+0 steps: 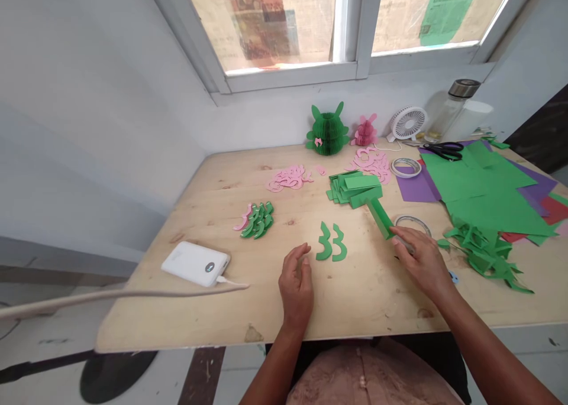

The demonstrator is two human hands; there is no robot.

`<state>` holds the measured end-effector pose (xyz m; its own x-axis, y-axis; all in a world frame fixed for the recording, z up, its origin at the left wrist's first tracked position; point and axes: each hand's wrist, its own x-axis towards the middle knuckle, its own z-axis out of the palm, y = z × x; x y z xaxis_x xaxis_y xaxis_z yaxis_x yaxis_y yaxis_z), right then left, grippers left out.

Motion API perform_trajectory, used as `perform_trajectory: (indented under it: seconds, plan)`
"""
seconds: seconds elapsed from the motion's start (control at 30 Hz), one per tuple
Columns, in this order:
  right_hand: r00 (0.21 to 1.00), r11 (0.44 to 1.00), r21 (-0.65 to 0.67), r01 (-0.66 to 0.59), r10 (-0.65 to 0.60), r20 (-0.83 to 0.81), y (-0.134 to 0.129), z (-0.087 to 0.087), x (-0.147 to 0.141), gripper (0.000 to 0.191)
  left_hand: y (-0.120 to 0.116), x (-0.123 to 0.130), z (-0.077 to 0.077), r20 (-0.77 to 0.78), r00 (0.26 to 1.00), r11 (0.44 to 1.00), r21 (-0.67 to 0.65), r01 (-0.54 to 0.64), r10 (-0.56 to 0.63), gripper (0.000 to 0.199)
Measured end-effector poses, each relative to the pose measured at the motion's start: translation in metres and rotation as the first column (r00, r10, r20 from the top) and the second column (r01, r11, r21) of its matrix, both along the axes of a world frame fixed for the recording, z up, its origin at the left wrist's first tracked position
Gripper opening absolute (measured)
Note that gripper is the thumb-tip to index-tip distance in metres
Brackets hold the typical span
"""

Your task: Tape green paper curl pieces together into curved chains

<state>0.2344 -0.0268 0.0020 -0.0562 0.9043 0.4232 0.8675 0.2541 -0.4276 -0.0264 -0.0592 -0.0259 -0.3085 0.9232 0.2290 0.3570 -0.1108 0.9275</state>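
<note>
My right hand (419,260) grips one end of a folded green paper strip (380,219), its far end reaching the stack of green paper pieces (355,186). On its edge on the tabletop rests my left hand (296,290), loosely curved with thumb and fingers apart and nothing in it. Just right of it lie two wavy green paper cutouts (325,242), side by side and apart. Farther left is a cluster of green cutouts (260,220) with a pink cutout (243,217) at its side. A tape roll (413,223) sits partly behind my right hand.
Pink cutouts (288,178), a second tape roll (405,167), a green paper figure (328,132) and a small fan (408,123) stand or lie toward the back. Scissors (444,150), green sheets (483,192) and green scraps (483,248) are right. A white power bank (195,263) with cable lies left.
</note>
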Motion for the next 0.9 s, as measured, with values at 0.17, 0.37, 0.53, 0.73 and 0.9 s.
perform_trajectory:
  seconds: [0.17,0.37,0.53,0.73,0.9]
  plan:
    - [1.0,1.0,0.007,0.011,-0.011,-0.02,0.008,-0.006,0.002,0.029,0.001,-0.001,-0.002,-0.004,1.0,1.0,-0.001,0.005,-0.005,0.029]
    - [0.992,0.997,0.061,0.054,-0.061,0.114,0.014,-0.007,-0.004,0.031,0.001,-0.001,-0.002,-0.01,1.0,1.0,-0.004,0.009,-0.009,0.029]
    - [0.957,0.987,0.147,0.067,-0.105,0.271,0.006,-0.003,-0.009,0.029,0.001,-0.002,-0.002,0.002,1.0,1.0,-0.01,0.007,-0.007,0.03]
    - [0.947,0.978,0.203,0.044,-0.106,0.305,-0.002,0.002,-0.008,0.027,0.0,-0.002,-0.003,0.006,1.0,1.0,-0.007,0.016,-0.016,0.03]
    - [0.968,0.985,0.175,-0.011,-0.033,0.249,-0.015,0.002,-0.018,0.028,0.001,-0.001,-0.003,0.018,1.0,1.0,-0.009,0.007,-0.007,0.03]
